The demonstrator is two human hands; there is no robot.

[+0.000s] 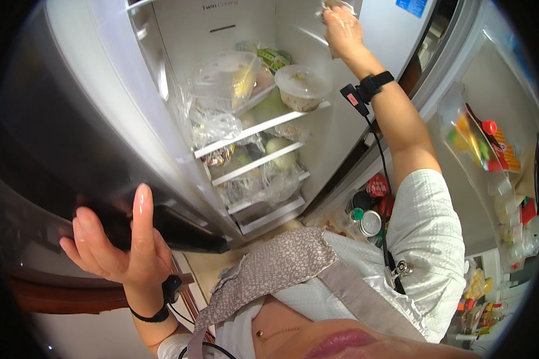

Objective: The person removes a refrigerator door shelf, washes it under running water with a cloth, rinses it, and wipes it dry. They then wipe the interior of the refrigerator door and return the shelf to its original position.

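My right hand (345, 35) is closed around a crumpled pale cloth (337, 3), high up beside the inner right wall (330, 139) of an open refrigerator. The back of this hand looks wet. Raised with fingers apart, my left hand (117, 253) is in front of the glossy dark left door (72, 143) and holds nothing. Whether its fingertips touch the door I cannot tell. Between the hands, a refrigerator shelf carries a lidded round plastic tub (302, 87), a clear plastic container (227, 76) with yellow food, and a crumpled clear bag (215, 128).
Lower shelves hold bagged food and a pale round vegetable (280, 152). On the right, the open door (471, 215) has bins with packets and bottles. Jars with lids (370, 223) stand low in that door. A black cable (382, 152) runs from my right wrist.
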